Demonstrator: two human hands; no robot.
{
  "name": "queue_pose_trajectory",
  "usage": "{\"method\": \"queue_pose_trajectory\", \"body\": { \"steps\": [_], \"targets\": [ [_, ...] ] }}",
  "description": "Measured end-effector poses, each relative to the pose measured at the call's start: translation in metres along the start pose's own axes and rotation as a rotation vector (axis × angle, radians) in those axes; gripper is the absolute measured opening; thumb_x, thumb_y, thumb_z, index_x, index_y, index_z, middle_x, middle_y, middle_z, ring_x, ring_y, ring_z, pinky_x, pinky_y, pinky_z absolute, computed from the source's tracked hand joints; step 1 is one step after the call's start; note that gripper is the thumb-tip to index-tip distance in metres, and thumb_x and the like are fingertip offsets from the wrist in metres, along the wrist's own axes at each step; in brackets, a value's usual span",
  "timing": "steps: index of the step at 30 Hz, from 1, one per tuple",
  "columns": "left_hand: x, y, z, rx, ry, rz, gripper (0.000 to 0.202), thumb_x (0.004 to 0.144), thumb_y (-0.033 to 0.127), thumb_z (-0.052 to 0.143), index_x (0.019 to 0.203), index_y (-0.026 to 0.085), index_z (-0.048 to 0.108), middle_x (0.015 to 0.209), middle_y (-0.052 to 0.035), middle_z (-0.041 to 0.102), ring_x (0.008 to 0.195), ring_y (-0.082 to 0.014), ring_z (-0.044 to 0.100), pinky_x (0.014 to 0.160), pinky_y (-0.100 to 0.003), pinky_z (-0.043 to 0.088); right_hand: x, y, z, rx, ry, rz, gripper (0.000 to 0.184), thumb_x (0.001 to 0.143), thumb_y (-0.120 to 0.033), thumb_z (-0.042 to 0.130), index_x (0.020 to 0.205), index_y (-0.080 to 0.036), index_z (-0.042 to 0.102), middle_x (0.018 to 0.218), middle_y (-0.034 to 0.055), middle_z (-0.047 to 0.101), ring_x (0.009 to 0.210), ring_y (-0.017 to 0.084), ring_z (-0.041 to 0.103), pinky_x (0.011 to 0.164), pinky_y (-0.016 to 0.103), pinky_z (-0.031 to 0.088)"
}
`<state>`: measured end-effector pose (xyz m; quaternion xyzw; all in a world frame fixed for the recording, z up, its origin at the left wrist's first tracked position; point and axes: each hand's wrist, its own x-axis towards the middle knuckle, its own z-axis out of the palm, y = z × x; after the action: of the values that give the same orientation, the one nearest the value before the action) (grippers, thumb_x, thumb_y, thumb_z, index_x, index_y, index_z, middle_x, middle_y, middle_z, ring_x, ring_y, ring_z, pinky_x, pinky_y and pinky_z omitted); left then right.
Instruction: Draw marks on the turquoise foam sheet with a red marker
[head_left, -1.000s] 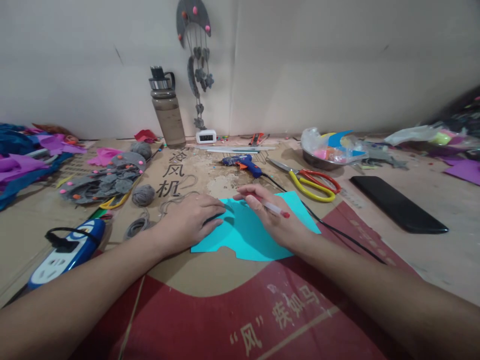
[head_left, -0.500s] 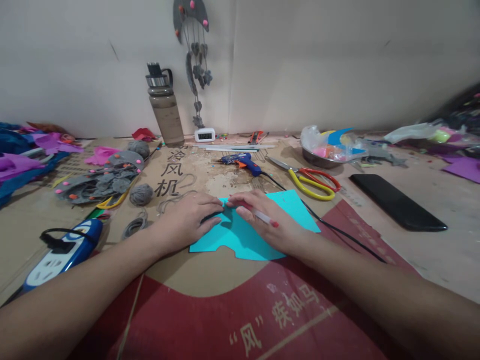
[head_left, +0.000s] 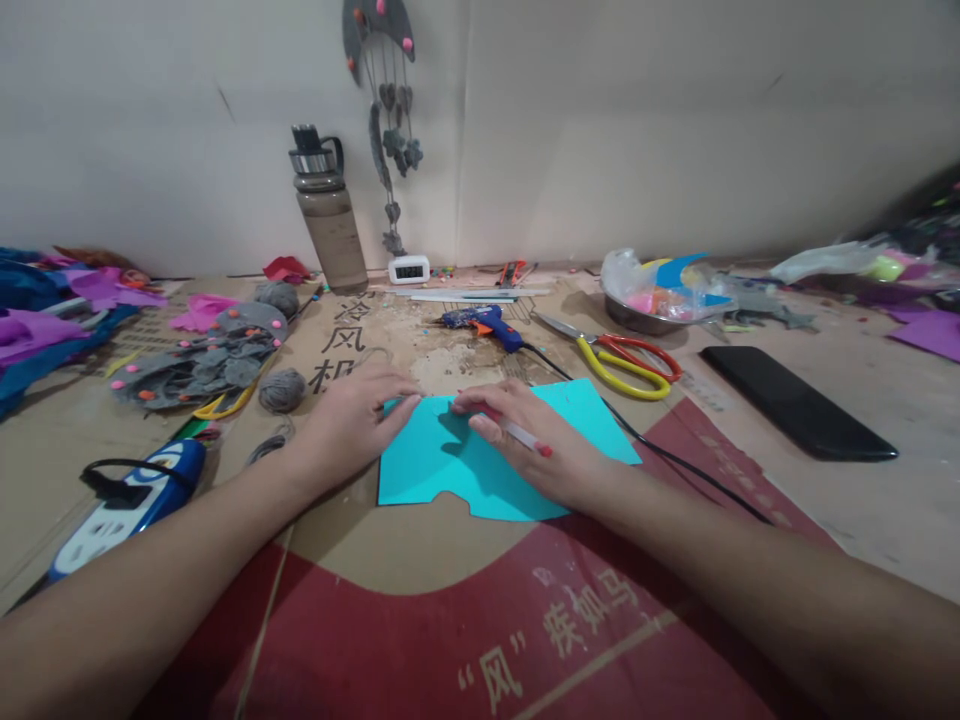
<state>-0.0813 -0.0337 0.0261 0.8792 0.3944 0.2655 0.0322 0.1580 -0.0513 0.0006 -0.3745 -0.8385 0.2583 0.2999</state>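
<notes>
A turquoise felt sheet (head_left: 427, 460) lies flat on the cardboard in front of me. My left hand (head_left: 352, 420) rests at the sheet's upper left corner, fingers together and pressing on its edge. My right hand (head_left: 532, 440) lies on the middle of the sheet and is closed around a white pen with a red cap (head_left: 523, 436), its fingertips touching the sheet's top edge.
Behind the sheet lie a blue glue gun (head_left: 484, 325) with a black cord, and yellow-and-red scissors (head_left: 622, 360). A black phone (head_left: 799, 403) is at the right, a metal bowl (head_left: 637, 310) beyond it. A power strip (head_left: 124, 505), grey yarn (head_left: 283, 388), felt pieces and a water bottle (head_left: 326, 215) stand left.
My left hand slid left and back, off the sheet's middle to its upper left corner, uncovering that corner. My right hand shifted slightly left with the pen.
</notes>
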Motion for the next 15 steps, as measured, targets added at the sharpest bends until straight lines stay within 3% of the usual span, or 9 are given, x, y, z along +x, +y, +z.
{"method": "queue_pose_trajectory", "body": {
  "steps": [5,9,15],
  "targets": [
    [-0.002,0.006,0.006,0.040,-0.144,0.216,0.028,0.094,0.027,0.044,0.107,0.016,0.067,0.110,-0.0086,0.068,0.103,-0.0195,0.061,0.092,-0.036,0.049,0.000,0.000,0.000,-0.004,0.005,-0.002,0.031,0.097,-0.041,0.039,0.114,-0.024,0.058,0.114,0.0043,0.064,0.108,0.023,0.051,0.094,0.041,0.041],
    [-0.002,0.005,0.012,0.102,-0.228,0.239,0.029,0.095,0.030,0.044,0.108,0.017,0.066,0.112,-0.0092,0.067,0.103,-0.0216,0.061,0.091,-0.038,0.048,0.001,0.000,0.000,-0.002,0.014,0.004,0.031,0.097,-0.040,0.038,0.115,-0.024,0.057,0.115,0.0042,0.063,0.110,0.023,0.051,0.096,0.040,0.040],
    [0.000,0.006,0.012,0.102,-0.260,0.238,0.030,0.095,0.030,0.043,0.107,0.015,0.066,0.111,-0.0101,0.067,0.103,-0.0223,0.061,0.091,-0.039,0.048,0.002,0.002,0.001,0.080,0.085,0.067,0.028,0.096,-0.041,0.041,0.112,-0.025,0.058,0.112,0.0030,0.066,0.107,0.020,0.056,0.095,0.039,0.041]
  ]
}}
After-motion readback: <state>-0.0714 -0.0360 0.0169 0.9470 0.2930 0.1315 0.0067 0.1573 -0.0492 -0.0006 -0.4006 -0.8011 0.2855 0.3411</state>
